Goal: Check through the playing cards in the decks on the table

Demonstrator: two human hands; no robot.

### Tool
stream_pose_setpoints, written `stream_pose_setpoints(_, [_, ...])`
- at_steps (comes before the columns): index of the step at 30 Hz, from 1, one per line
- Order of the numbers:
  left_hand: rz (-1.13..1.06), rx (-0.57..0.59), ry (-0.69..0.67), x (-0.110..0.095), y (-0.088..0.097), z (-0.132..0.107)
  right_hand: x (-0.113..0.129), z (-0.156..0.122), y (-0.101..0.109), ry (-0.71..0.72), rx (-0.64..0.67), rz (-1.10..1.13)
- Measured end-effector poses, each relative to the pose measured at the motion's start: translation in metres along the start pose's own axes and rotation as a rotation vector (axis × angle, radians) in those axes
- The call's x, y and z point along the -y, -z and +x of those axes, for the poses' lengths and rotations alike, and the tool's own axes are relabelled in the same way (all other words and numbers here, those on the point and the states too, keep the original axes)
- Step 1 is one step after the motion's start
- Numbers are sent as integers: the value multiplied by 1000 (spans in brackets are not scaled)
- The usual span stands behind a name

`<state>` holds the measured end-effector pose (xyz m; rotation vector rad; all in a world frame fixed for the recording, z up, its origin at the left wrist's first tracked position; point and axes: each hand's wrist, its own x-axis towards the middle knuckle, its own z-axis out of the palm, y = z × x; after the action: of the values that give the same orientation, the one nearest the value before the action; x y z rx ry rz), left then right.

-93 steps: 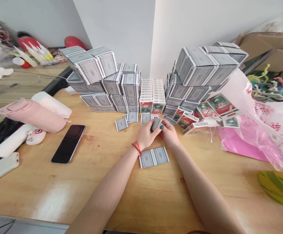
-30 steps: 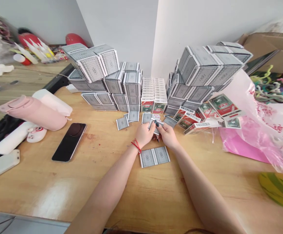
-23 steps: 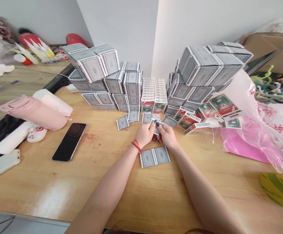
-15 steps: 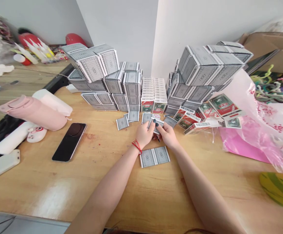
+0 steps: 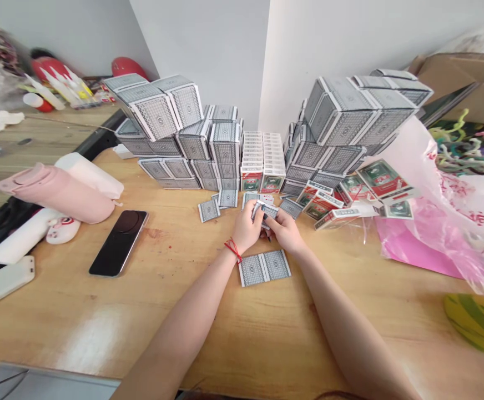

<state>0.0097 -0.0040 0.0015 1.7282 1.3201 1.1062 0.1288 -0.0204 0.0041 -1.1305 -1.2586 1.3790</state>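
Both my hands meet over the middle of the table around a patterned playing card (image 5: 269,210); whether it is one card or several I cannot tell. My left hand (image 5: 247,228), with a red string at the wrist, is closed on its left side. My right hand (image 5: 286,230) pinches it from the right, with dark-painted nails showing. Just behind lie loose playing cards, one face up (image 5: 267,197). Nearer to me, two joined card-backed panels (image 5: 265,268) lie flat. More loose cards (image 5: 209,211) rest left of my hands.
Stacked card-patterned blocks rise at left (image 5: 162,119) and right (image 5: 342,111), with rows of card boxes (image 5: 252,180) between. Loose card boxes (image 5: 319,205) lie right. A phone (image 5: 117,243) and pink bottle (image 5: 59,191) are left; plastic bags (image 5: 445,222) and yellow tape (image 5: 470,322) right.
My fingers have shifted slightly around the card, which now tilts a little differently between them. The right thumb has moved slightly down and left. The things on the table look unchanged.
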Motion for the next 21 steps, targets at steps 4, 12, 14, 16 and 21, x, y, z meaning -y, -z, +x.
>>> stream_pose_setpoints(4, [6, -8, -10, -1, 1, 0, 0, 0, -1, -11, -23, -33])
stream_pose_setpoints(12, [29, -2, 16, 0, 1, 1, 2, 1, -3, -41, -46, -59])
stream_pose_setpoints(14, [26, -6, 26, 0, 1, 1, 2, 1, -3, -45, -52, -59])
stream_pose_setpoints(16, [21, -8, 32, 0, 1, 1, 2, 1, -4, -44, -56, -56])
stream_pose_setpoints(21, [19, -29, 50, -2, 1, 0, 3, 0, -4, -38, -71, -70])
